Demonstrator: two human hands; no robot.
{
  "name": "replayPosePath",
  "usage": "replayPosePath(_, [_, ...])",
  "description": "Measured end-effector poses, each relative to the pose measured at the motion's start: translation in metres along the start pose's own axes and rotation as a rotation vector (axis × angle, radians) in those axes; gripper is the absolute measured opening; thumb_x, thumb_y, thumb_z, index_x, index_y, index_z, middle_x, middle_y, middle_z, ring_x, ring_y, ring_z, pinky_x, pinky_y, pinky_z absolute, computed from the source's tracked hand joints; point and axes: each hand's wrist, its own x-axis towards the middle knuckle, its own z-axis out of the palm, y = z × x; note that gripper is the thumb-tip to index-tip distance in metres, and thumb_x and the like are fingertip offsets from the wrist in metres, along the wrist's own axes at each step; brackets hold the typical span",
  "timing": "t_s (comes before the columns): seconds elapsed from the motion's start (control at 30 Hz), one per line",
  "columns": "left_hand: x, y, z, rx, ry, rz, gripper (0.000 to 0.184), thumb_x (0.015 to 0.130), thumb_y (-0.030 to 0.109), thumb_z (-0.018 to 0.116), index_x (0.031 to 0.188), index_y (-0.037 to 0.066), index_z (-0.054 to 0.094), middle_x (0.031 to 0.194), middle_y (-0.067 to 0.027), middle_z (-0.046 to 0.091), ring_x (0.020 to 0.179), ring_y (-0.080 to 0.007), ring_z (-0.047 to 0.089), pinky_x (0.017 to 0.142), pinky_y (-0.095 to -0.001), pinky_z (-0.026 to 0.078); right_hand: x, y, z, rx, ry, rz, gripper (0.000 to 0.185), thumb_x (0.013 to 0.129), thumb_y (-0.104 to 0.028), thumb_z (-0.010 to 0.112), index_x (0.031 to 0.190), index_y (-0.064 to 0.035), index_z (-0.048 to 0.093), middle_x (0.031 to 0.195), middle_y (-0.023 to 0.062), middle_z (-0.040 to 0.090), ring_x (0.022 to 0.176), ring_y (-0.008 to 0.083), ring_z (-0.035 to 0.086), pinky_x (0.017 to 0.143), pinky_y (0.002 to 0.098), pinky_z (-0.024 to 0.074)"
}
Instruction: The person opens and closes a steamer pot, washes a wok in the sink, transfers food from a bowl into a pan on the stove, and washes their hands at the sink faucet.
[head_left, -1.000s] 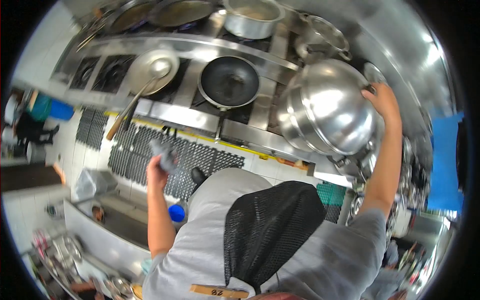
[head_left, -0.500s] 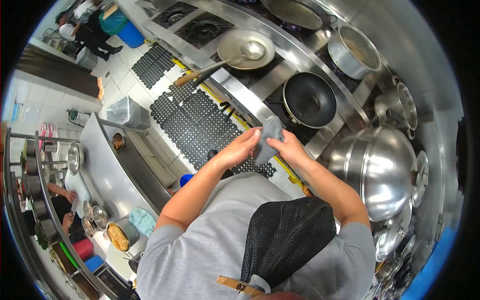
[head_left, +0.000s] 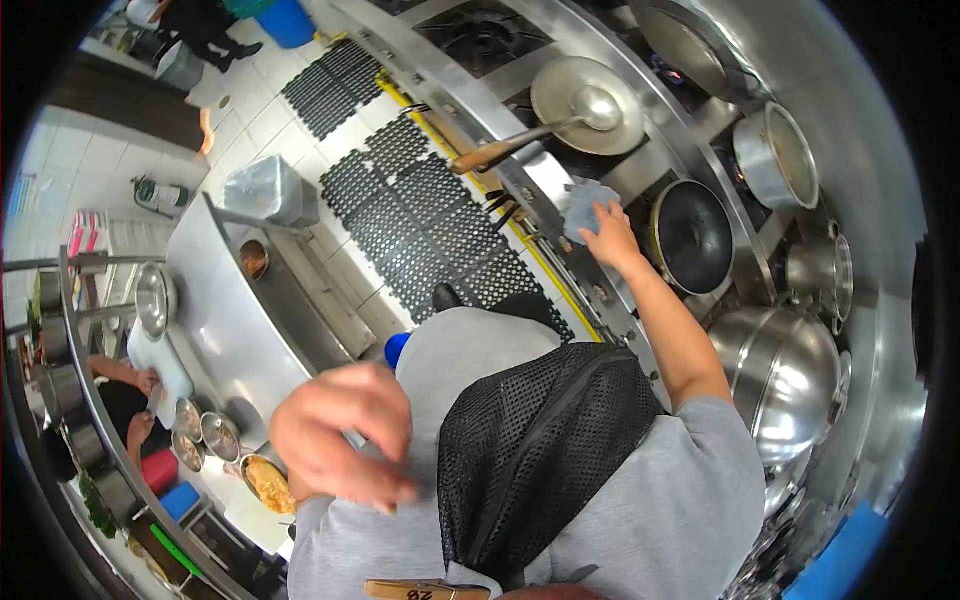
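Observation:
My right hand has its fingers on a crumpled grey cloth, which lies against the stove's front edge. Just beside it is a black frying pan on a burner. Beyond the cloth, a pale wok holds a metal ladle, whose wooden handle sticks out over the stove edge. My left hand, blurred, is raised in front of my body with its fingers loosely bent apart and nothing visible in it.
A large steel domed vessel sits at the right end of the stove. Pots stand on the back burners. At left are a steel counter, small bowls and a pot of yellowish food. A co-worker's hands are across the counter.
My right hand left the dome's knob, met my left hand at the cloth, then carried the cloth to the stove edge. My left hand let go and drew back toward my body. The view turned left.

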Motion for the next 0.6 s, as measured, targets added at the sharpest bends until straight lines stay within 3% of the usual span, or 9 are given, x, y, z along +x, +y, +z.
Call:
replayPosePath(0.03, [0.01, 0.01, -0.008, 0.012, 0.015, -0.011, 0.02, 0.084, 0.019, 0.084, 0.097, 0.004, 0.08, 0.092, -0.0083, 0.067, 0.081, -0.0249, 0.062, 0.07, -0.0356, 0.05, 0.013, 0.0, 0.009, -0.002, -0.085, 0.012, 0.085, 0.095, -0.037, 0.068, 0.162, -0.0068, 0.025, 0.166, 0.0293, 0.021, 0.148, 0.0468, 0.032, 0.121, 0.0479, 0.0322])
replayPosePath(0.17, [0.027, 0.016, -0.029, 0.049, -0.136, 0.043, 0.014, 0.087, 0.01, 0.075, 0.096, 0.0, 0.078, 0.089, -0.0097, 0.066, 0.077, -0.0241, 0.06, 0.062, -0.034, 0.048, 0.035, -0.003, 0.042, -0.13, -0.171, 0.167, 0.086, 0.1, -0.047, 0.059, 0.165, -0.0083, 0.017, 0.17, 0.0279, 0.006, 0.153, 0.0501, 0.022, 0.123, 0.0556, 0.026])
replayPosePath(0.3, [0.034, 0.0, -0.035, 0.067, -0.075, 0.097, 0.014, 0.086, 0.008, 0.07, 0.092, -0.003, 0.075, 0.086, -0.0106, 0.064, 0.073, -0.0237, 0.058, 0.057, -0.0336, 0.045, 0.041, -0.019, 0.028, -0.171, -0.254, 0.218, 0.085, 0.102, -0.044, 0.059, 0.164, -0.0023, 0.017, 0.17, 0.0254, 0.007, 0.154, 0.0478, 0.021, 0.122, 0.0557, 0.027])
replayPosePath(0.37, [0.044, -0.009, -0.043, 0.072, -0.054, 0.107, 0.014, 0.086, 0.007, 0.069, 0.091, -0.005, 0.075, 0.085, -0.0108, 0.063, 0.072, -0.0236, 0.058, 0.056, -0.0337, 0.044, 0.043, -0.035, 0.005, -0.346, -0.293, 0.2, 0.075, 0.099, -0.04, 0.062, 0.155, 0.003, 0.035, 0.163, 0.0245, 0.031, 0.147, 0.0438, 0.037, 0.115, 0.0548, 0.0363])
replayPosePath(0.4, [0.052, -0.014, -0.051, 0.086, -0.103, 0.122, 0.011, 0.088, 0.005, 0.066, 0.089, -0.002, 0.075, 0.084, -0.0081, 0.064, 0.072, -0.0212, 0.058, 0.056, -0.0315, 0.044, 0.044, -0.045, -0.005, -0.339, -0.295, 0.195, 0.075, 0.099, -0.04, 0.062, 0.155, 0.003, 0.035, 0.163, 0.0245, 0.031, 0.147, 0.0438, 0.037, 0.115, 0.0548, 0.0363])
replayPosePath(0.47, [0.062, -0.022, -0.064, 0.091, -0.153, 0.121, 0.013, 0.09, 0.003, 0.063, 0.086, 0.001, 0.076, 0.084, -0.0054, 0.065, 0.072, -0.0188, 0.057, 0.056, -0.0292, 0.043, 0.041, -0.061, -0.019, -0.297, 0.008, -0.101, 0.054, 0.096, -0.036, 0.066, 0.129, 0.0055, 0.059, 0.14, 0.0208, 0.055, 0.132, 0.0393, 0.052, 0.103, 0.0532, 0.0447])
replayPosePath(0.5, [0.065, -0.026, -0.069, 0.076, -0.157, 0.115, 0.014, 0.09, 0.004, 0.062, 0.085, 0.001, 0.075, 0.084, -0.0054, 0.065, 0.073, -0.0191, 0.058, 0.056, -0.0292, 0.044, 0.038, -0.07, -0.017, -0.162, 0.208, -0.251, 0.035, 0.093, -0.031, 0.067, 0.101, 0.0029, 0.069, 0.111, 0.0187, 0.067, 0.11, 0.0379, 0.062, 0.09, 0.0522, 0.0495])
replayPosePath(0.53, [0.068, -0.029, -0.074, 0.057, -0.164, 0.112, 0.015, 0.091, 0.004, 0.061, 0.084, 0.002, 0.074, 0.085, -0.0054, 0.065, 0.073, -0.0195, 0.059, 0.056, -0.0293, 0.044, 0.04, -0.075, -0.01, -0.157, 0.197, -0.236, 0.035, 0.093, -0.031, 0.067, 0.101, 0.0029, 0.069, 0.111, 0.0187, 0.067, 0.11, 0.0379, 0.062, 0.09, 0.0522, 0.0495])
replayPosePath(0.6, [0.074, -0.038, -0.092, -0.001, -0.194, 0.126, 0.016, 0.091, 0.004, 0.06, 0.085, 0.001, 0.075, 0.087, -0.0062, 0.066, 0.073, -0.0199, 0.059, 0.056, -0.0294, 0.044, 0.048, -0.08, 0.012, 0.206, -0.165, -0.298, 0.031, 0.094, -0.03, 0.067, 0.091, 0.0002, 0.071, 0.095, 0.0203, 0.07, 0.092, 0.0389, 0.067, 0.082, 0.0496, 0.0523])
